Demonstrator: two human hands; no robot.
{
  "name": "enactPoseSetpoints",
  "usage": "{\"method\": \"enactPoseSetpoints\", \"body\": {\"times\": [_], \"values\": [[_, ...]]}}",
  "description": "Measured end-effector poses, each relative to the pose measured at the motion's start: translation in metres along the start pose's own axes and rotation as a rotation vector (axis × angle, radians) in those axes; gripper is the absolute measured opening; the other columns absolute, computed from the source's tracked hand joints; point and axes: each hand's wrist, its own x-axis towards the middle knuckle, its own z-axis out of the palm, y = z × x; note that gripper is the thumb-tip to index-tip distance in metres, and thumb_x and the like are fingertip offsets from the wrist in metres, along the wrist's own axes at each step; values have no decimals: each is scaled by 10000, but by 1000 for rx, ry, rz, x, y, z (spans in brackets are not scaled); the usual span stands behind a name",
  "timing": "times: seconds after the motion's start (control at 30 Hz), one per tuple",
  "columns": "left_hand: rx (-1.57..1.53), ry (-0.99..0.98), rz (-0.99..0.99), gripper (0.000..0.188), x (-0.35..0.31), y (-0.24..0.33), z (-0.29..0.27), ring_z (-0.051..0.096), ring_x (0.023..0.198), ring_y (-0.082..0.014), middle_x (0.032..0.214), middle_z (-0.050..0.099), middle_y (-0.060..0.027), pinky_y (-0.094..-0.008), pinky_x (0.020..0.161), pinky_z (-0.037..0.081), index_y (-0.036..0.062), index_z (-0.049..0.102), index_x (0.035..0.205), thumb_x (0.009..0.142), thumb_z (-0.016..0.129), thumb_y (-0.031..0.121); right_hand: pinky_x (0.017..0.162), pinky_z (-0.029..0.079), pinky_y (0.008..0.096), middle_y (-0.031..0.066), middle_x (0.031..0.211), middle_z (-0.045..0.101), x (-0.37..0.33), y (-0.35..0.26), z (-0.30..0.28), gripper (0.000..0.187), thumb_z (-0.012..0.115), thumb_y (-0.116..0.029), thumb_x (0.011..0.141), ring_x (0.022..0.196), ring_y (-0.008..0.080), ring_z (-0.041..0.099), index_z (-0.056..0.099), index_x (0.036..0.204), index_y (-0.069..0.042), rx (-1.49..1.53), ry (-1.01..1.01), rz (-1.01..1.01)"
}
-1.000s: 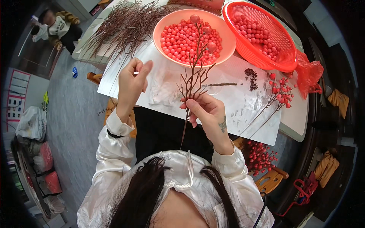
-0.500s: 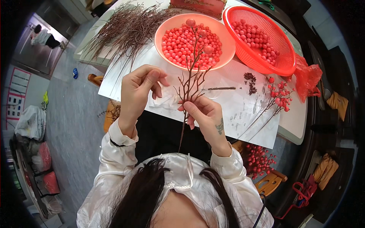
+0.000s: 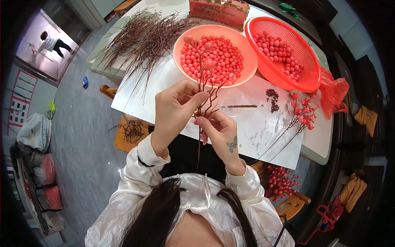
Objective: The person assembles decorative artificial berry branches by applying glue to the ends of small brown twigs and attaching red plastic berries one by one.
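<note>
My right hand [image 3: 221,131] grips the stem of a brown branched twig [image 3: 204,88] that stands upright in front of me, with three red beads on its upper tips. My left hand [image 3: 175,111] pinches one of the twig's side branches between thumb and fingers. Behind the twig sits a peach-coloured bowl [image 3: 186,36] full of loose red beads. Both hands hover over a white sheet [image 3: 255,127] on the table.
A red mesh basket [image 3: 304,61] with more beads stands at the back right. A pile of bare brown twigs [image 3: 144,37] lies at the back left. A finished berry sprig [image 3: 302,113] lies on the sheet's right side, and more red sprigs [image 3: 279,181] sit below the table edge.
My left hand has moved right from open air to the twig and closed on a side branch. The right hand keeps holding the stem.
</note>
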Motion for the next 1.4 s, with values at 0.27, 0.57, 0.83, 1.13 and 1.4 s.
{"method": "enactPoseSetpoints", "body": {"times": [0.27,0.57,0.83,1.13,1.4], "values": [[-273,-76,-52,102,-1,-5,-5,598,665,-116,784,618,-51,-233,593,470,-35,592,879,803,630,20,415,403,172,69,739,635,0,3,0,160,597,-107,851,486,47,512,588,921,36,123,7,15],[-498,-35,-134,129,-2,-15,-9,580,711,-82,794,617,-35,-218,655,457,8,591,859,769,671,54,411,407,173,88,747,643,-1,4,4,164,593,-116,857,485,50,516,580,908,40,121,-23,31],[-502,20,-160,135,-5,-16,-10,579,690,-80,785,622,-36,-204,621,450,16,593,863,770,677,68,422,411,173,77,764,613,-3,5,5,214,588,-114,861,511,57,517,550,992,51,125,-55,46],[-456,-135,-167,185,-16,-16,-13,595,700,-96,803,635,-53,-224,611,487,-21,613,923,764,683,39,412,382,166,65,849,589,13,-26,-1,258,596,-99,849,537,44,497,540,1059,40,143,54,-77],[-388,-240,-241,182,-26,-15,-19,598,720,-105,839,629,-54,-232,647,492,-26,613,929,765,670,28,413,391,174,12,720,552,16,-20,1,128,576,-114,865,511,42,485,561,884,11,262,116,-85]]}}
